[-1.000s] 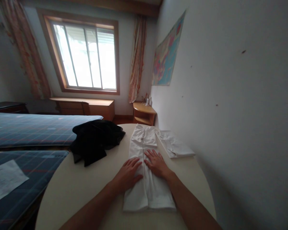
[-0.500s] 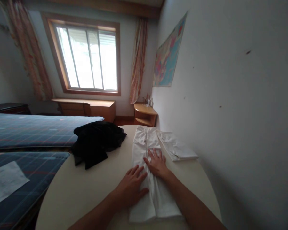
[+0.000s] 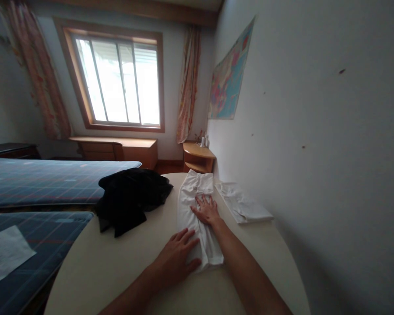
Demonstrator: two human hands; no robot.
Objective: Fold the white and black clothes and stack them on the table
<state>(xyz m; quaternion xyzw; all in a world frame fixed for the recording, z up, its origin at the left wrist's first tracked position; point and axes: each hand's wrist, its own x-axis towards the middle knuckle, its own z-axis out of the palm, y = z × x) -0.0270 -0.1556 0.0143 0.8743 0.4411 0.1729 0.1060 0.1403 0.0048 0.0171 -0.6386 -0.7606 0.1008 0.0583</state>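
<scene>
A folded white garment (image 3: 188,199), seemingly a pair of trousers, lies as a long strip on the round cream table (image 3: 124,262). My left hand (image 3: 180,251) rests on its near left edge, palm down with fingers apart. Farther up the strip, my right hand (image 3: 206,210) lies flat with fingers spread across the cloth. Neither hand grips anything. To the right of the strip is a second folded white garment (image 3: 244,203). A crumpled black garment (image 3: 134,194) sits on the table's far left, apart from both hands.
Two plaid mattresses (image 3: 52,181) are at the left, with a white sheet of paper (image 3: 8,253) on the nearer one. A white wall (image 3: 315,197) runs close along the right. Behind the table stand a wooden corner shelf (image 3: 198,151) and a low wooden desk (image 3: 139,151).
The white garment's near end has shifted away from me, baring the table's front part. My right hand has moved slightly forward and left with it; my left hand is almost in place.
</scene>
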